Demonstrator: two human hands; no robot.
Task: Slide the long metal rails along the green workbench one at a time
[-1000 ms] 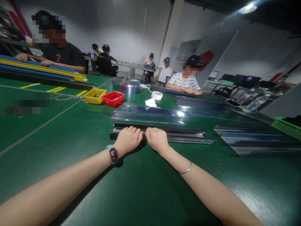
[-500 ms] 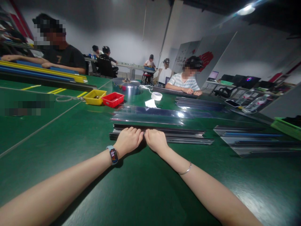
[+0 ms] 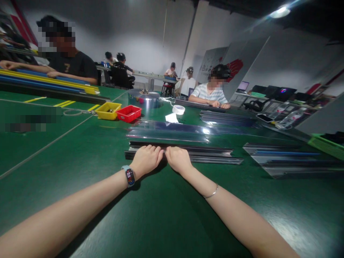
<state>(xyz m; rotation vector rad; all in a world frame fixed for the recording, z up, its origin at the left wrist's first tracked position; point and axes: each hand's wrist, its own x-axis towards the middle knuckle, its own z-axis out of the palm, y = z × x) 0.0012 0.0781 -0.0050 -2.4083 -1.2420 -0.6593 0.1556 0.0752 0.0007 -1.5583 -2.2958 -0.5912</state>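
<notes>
A long black channel-shaped profile [image 3: 212, 158] lies crosswise in front of me on the green tabletop [image 3: 166, 215]. My left hand [image 3: 147, 159] is closed around it left of its middle, fingers curled over the top. Close beside it, with a narrow gap between, my right hand [image 3: 178, 160] grips the same profile, also with bent fingers. Both thumbs and the undersides of the hands are hidden. Clear plastic strips [image 3: 172, 135] lie flat just behind the profile.
More profiles [image 3: 290, 163] lie at the right, others [image 3: 228, 118] farther back. A yellow bin [image 3: 108, 111], a red bin [image 3: 129, 114], a roll of clear film [image 3: 145, 99] and a tape roll [image 3: 178, 109] stand beyond. Co-workers [image 3: 209, 93] sit across the table.
Almost nothing differs. Both hands keep their hold on the profile, and the left fingers have shifted very slightly.
</notes>
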